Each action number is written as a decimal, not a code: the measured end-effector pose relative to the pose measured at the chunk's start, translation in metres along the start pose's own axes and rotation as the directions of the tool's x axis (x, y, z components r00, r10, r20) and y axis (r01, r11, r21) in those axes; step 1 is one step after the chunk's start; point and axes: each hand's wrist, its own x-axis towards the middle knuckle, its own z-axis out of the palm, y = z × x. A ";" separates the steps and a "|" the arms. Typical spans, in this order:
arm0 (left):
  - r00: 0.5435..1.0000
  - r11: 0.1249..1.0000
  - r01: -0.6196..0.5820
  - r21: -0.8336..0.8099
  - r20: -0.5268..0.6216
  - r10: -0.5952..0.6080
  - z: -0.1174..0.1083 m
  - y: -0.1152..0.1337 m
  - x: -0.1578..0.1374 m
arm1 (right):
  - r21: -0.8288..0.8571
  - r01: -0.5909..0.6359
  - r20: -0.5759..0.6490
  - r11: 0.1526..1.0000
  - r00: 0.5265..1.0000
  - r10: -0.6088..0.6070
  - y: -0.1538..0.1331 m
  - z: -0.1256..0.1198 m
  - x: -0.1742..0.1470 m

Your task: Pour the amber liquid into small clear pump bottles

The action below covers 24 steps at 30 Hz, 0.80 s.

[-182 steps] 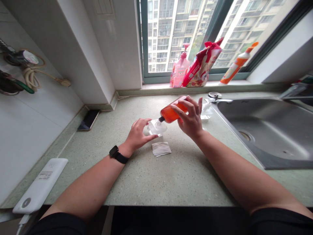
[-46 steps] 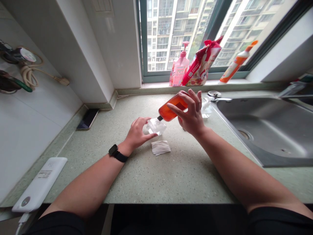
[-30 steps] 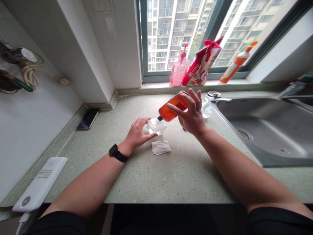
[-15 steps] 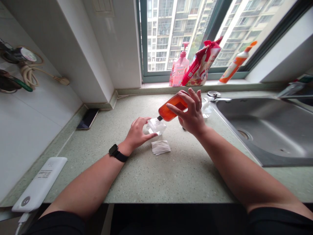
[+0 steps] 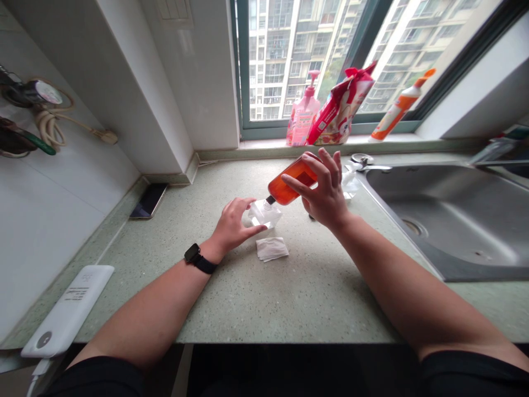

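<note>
Up front, a white power bank [image 5: 68,309] sits at the near left corner of the counter [image 5: 264,309]. Inward from the middle of the near edge, there's a folded tissue [image 5: 271,249], and just past it the left hand [image 5: 234,223], thumb and fingers curved around the clear bottle [image 5: 264,216]. Here's the meeting point: the right hand [image 5: 324,194] holds the amber bottle [image 5: 285,188] tipped, its dark neck at the clear bottle's mouth! The two are lined up, that much is done; most of the pouring looks left, with plenty of amber above and no clear colour below. Farther off, a phone [image 5: 149,201] lies near the far left corner.
</note>
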 end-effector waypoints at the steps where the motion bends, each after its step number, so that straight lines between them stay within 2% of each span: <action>1: 1.000 1.000 0.001 0.000 0.000 -0.001 0.000 0.000 0.000 | -0.019 0.009 0.003 1.000 1.000 -0.009 0.001 0.000 0.000; 5: 1.000 1.000 0.003 0.004 0.000 -0.003 0.000 0.000 0.000 | -0.073 0.030 0.026 0.997 0.999 -0.028 0.003 0.002 -0.002; 11: 1.000 1.000 0.006 -0.002 0.001 -0.006 0.000 -0.001 -0.001 | -0.063 -0.035 0.077 0.997 0.996 0.040 0.000 0.001 -0.003; 15: 1.000 1.000 0.011 -0.004 0.005 -0.011 -0.001 -0.001 -0.001 | -0.056 -0.037 0.111 0.998 0.993 0.043 0.002 0.002 -0.006; 24: 1.000 1.000 0.003 -0.007 -0.003 -0.003 0.000 -0.004 -0.001 | -0.030 -0.041 0.096 0.999 0.994 0.044 0.006 0.013 -0.018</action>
